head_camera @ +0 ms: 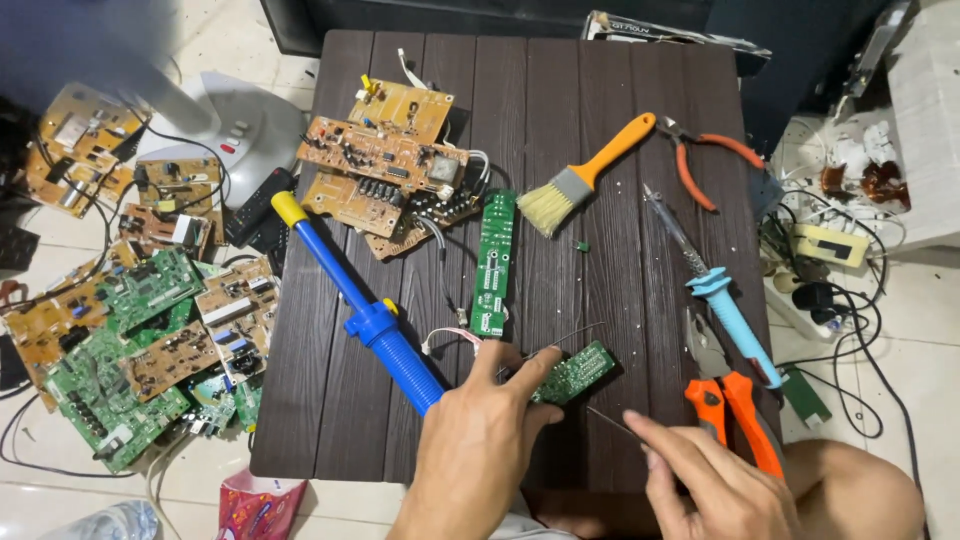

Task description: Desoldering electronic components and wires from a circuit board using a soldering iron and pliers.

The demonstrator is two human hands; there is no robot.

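Left hand [478, 440] pinches a small green board [573, 372]; right hand [715, 480] grips a thin wire [612, 422]

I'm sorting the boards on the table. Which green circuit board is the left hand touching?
The small green board under the left hand fingertips, near the table's front edge. The long narrow green board lies apart, farther back.

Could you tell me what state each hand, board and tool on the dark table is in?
left hand: pressing on small green board
right hand: pinching thin wire
long green board: lying flat, untouched
brush: lying idle
soldering iron: lying idle
orange-handled pliers: closed
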